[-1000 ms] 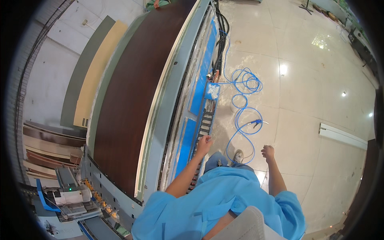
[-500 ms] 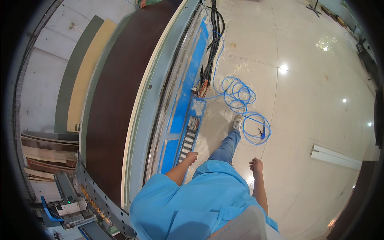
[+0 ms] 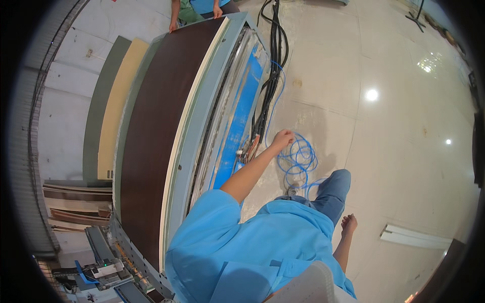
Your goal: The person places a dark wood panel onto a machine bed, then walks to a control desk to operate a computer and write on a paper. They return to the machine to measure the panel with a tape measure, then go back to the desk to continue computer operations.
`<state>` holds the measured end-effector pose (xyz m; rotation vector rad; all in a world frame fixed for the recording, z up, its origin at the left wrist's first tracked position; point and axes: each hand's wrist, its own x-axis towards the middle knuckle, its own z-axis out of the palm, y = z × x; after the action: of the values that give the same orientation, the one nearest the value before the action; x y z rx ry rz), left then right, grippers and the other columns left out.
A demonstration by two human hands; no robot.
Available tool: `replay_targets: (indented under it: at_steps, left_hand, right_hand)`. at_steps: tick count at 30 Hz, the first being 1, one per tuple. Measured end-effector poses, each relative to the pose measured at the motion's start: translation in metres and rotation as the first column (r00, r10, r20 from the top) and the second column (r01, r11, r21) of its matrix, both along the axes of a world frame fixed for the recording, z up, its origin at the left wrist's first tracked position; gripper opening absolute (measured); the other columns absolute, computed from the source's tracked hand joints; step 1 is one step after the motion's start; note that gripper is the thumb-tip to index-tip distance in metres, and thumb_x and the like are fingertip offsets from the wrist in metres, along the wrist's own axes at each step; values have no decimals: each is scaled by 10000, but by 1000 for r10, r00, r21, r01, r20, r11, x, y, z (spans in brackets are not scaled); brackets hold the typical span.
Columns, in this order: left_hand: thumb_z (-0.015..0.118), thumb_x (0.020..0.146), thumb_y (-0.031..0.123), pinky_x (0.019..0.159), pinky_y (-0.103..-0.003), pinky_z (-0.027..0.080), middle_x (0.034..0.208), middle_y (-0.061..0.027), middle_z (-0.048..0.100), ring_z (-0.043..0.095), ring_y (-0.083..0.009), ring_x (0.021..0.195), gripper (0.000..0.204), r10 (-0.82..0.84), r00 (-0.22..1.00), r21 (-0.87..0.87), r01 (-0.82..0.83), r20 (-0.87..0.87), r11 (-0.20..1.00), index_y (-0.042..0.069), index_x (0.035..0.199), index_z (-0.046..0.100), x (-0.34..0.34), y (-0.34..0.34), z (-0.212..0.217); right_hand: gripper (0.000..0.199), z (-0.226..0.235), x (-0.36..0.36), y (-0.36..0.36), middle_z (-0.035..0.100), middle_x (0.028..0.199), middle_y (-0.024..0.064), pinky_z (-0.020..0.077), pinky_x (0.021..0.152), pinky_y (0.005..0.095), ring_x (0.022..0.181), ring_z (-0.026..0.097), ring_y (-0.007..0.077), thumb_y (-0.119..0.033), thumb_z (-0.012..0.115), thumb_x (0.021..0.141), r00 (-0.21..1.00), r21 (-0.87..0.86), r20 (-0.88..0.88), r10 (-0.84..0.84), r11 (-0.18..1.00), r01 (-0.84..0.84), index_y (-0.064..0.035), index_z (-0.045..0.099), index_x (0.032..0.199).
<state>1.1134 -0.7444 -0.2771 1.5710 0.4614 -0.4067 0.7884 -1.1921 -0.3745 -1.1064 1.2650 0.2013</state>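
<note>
My left hand [image 3: 284, 138] is stretched forward over the floor, its fingers curled in with nothing seen in them. Beyond it, from my view, a coiled blue hose [image 3: 303, 160] lies on the floor. My right hand [image 3: 348, 222] hangs low at my right side, loosely closed and holding nothing. Along my left runs a long machine bed [image 3: 199, 126] with a blue side panel [image 3: 241, 108]. A large dark brown board [image 3: 159, 121] rests on it; neither hand touches it.
At the bed's far end, a co-worker's hands [image 3: 217, 12] are at the board's edge. Black cables [image 3: 274, 50] run along the bed's side. A white strip [image 3: 414, 237] lies on the tiled floor at right. Grey and tan panels [image 3: 118, 108] are beyond the bed.
I have stepped forward along the bed. My left hand has swung forward and up, and my right hand has moved lower and back. The co-worker has come into view at the far end.
</note>
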Motion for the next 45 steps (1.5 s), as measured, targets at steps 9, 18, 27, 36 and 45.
replay_targets:
  at_steps: [9, 18, 27, 36, 45]
  left_hand:
    - [646, 982, 234, 631, -271, 504, 865, -21, 673, 634, -110, 748, 167, -110, 966, 180, 154, -234, 972, 72, 1021, 667, 146, -95, -56]
    - [687, 929, 344, 672, -371, 520, 995, -79, 698, 660, -200, 797, 316, 293, 741, 230, -190, -604, 955, 84, 1108, 687, 248, -158, -51]
    - [645, 926, 314, 628, -389, 514, 891, -84, 695, 656, -184, 752, 240, 142, 786, 78, -119, -601, 990, 88, 977, 709, 571, -315, -96]
    - [647, 1012, 298, 834, -294, 543, 1035, -46, 700, 679, -128, 943, 286, 181, 979, -90, -189, -99, 978, 72, 1187, 646, 995, -430, 31]
    - [646, 1003, 307, 723, -286, 528, 936, -34, 682, 650, -124, 816, 275, -239, 954, -31, 237, -183, 971, 62, 1128, 645, 1257, -614, 18]
  right_hand:
    - [314, -110, 281, -174, 672, 726, 147, 516, 552, 417, 638, 673, 274, -327, 645, 947, 849, 62, -98, 520, 854, -516, -50, 616, 800]
    - [374, 83, 716, -368, 679, 890, 67, 485, 641, 281, 744, 628, 148, -419, 628, 1017, 908, -276, 300, 292, 938, -210, -56, 636, 1106]
    - [452, 7, 883, -413, 417, 607, -2, 358, 510, 306, 544, 421, 141, -292, 528, 1080, 902, -103, 179, 392, 920, -379, -163, 438, 656]
    - [435, 39, 1018, -467, 689, 841, 159, 551, 585, 381, 684, 676, 258, -386, 579, 1014, 884, 101, -170, 436, 900, -424, 42, 620, 1075]
    - [319, 33, 1427, -647, 668, 770, 135, 555, 567, 375, 633, 661, 232, -300, 598, 994, 984, -234, 109, 138, 966, -109, 7, 622, 1079]
